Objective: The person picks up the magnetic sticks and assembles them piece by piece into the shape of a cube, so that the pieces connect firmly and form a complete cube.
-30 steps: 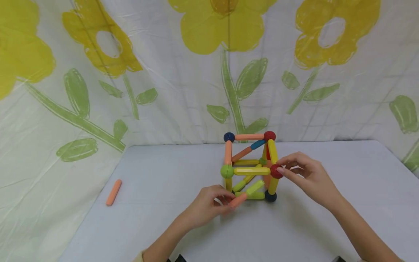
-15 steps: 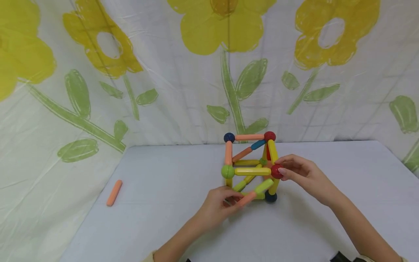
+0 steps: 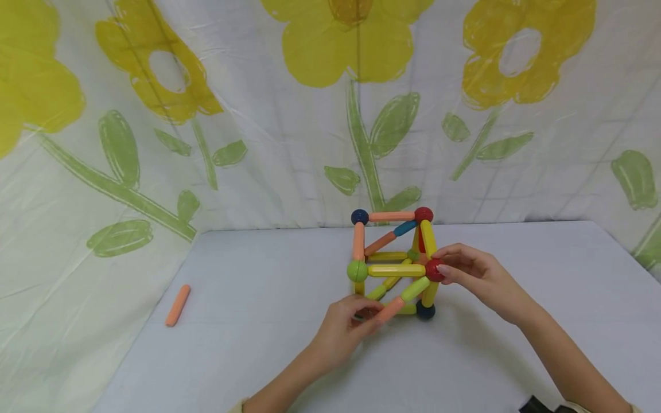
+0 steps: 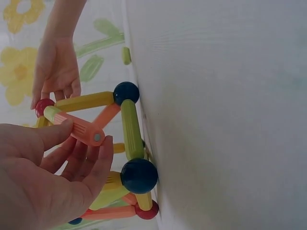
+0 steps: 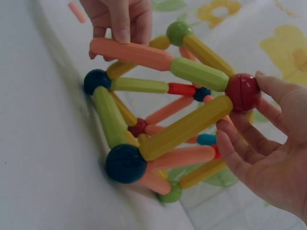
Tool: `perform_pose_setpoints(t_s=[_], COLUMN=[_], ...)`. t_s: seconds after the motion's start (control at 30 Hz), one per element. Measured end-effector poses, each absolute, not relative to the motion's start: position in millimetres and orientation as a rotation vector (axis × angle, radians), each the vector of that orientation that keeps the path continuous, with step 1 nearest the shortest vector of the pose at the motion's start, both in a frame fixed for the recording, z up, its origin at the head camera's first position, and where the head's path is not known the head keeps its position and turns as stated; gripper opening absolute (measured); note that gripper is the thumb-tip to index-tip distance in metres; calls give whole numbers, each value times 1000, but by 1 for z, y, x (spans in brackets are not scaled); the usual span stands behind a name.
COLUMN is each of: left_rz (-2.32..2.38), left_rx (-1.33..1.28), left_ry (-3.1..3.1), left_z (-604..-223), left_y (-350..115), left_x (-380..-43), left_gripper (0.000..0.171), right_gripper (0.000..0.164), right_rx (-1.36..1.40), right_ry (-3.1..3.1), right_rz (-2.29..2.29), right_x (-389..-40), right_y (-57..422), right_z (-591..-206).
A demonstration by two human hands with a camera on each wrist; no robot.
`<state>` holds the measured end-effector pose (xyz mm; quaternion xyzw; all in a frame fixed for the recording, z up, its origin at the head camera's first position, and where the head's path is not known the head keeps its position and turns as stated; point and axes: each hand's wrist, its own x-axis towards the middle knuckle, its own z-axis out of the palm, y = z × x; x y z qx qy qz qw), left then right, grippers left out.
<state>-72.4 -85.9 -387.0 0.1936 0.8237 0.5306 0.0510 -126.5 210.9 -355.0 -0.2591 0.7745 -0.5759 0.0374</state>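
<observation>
A cube-like frame of coloured rods and balls stands on the table, with a yellow rod (image 3: 396, 270) along its upper front. My left hand (image 3: 341, 330) pinches an orange rod (image 3: 389, 310) between thumb and fingers; a lime-green rod (image 3: 415, 288) is joined to it end to end. In the right wrist view the green tip meets the red ball (image 5: 242, 92) at the frame's upper front-right corner. Thumb and fingers of my right hand (image 3: 485, 282) grip that ball. A small round metallic spot (image 4: 97, 137) shows on the orange rod's free end.
A loose orange rod (image 3: 178, 305) lies near the left edge of the white table (image 3: 248, 275). Behind the table hangs a white cloth (image 3: 289, 172) with yellow flowers. A dark blue ball (image 3: 426, 311) forms the frame's lower front-right corner.
My left hand has moved right and slightly forward with the joined orange and green rods, bringing the green tip up to the red ball. The right hand keeps hold of the ball.
</observation>
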Motion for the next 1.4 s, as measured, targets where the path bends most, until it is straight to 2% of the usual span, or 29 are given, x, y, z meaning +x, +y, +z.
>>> perform_pose_setpoints(t_s=[0.37, 0.53, 0.93, 1.17, 1.4], left_rz=[1640, 1716, 1897, 1833, 1727], left_rx=[563, 460, 215, 172, 289], left_ry=[2522, 2468, 2258, 2287, 2380], left_z=[-389, -396, -402, -403, -407], left_y=[-85, -89, -99, -102, -106], left_x=[-71, -72, -75, -83, -92], left_gripper=[18, 21, 51, 66, 57], right_gripper=[24, 25, 24, 24, 23], right_rx=[-807, -806, -815, -818, -816], right_ry=[2403, 2402, 2362, 2364, 2364], right_rz=[-1735, -1731, -1765, -1763, -1767], right_x=[-127, -126, -126, -126, -126], right_y=[211, 212, 211, 211, 211], right_z=[-356, -356, -354, -355, -355])
